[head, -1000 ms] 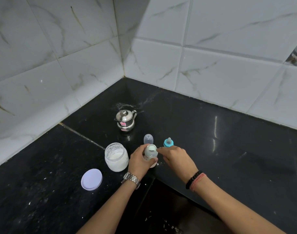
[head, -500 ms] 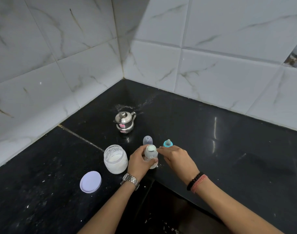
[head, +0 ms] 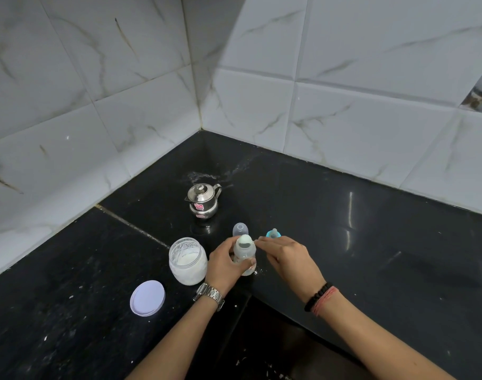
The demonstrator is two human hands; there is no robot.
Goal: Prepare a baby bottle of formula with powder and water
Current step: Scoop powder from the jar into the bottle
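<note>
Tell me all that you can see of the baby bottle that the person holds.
The baby bottle is small, of clear or frosted plastic, and stands upright on the black counter near its front edge. It has no teat or cap; a pale scoop sits at its open mouth. The left hand grips its body, and the right hand pinches the scoop's handle. Specks of white powder lie by its base.
</note>
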